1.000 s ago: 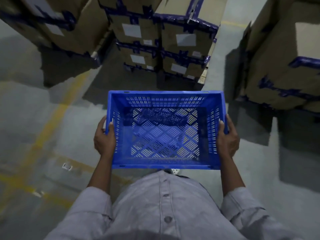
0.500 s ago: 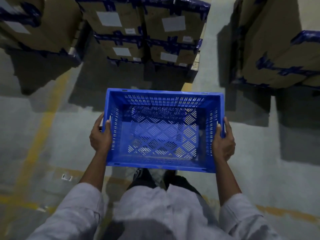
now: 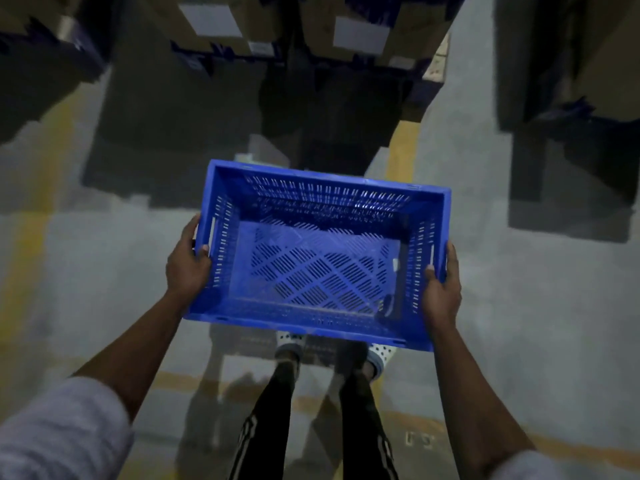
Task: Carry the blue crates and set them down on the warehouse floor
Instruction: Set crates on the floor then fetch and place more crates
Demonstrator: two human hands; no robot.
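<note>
The left hand (image 3: pixel 187 268) and right hand (image 3: pixel 441 292) each grip an end of the empty blue crate (image 3: pixel 318 258). Lower it level onto the grey floor (image 3: pixel 519 306), clear of the feet.

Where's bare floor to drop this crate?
Best patch: grey floor right of the blue crate, short of the right-hand boxes. Also open: floor left of the left hand, crossed by a yellow line. Crowded: stacked cartons ahead, and feet under the crate's near edge, by the right hand.
</note>
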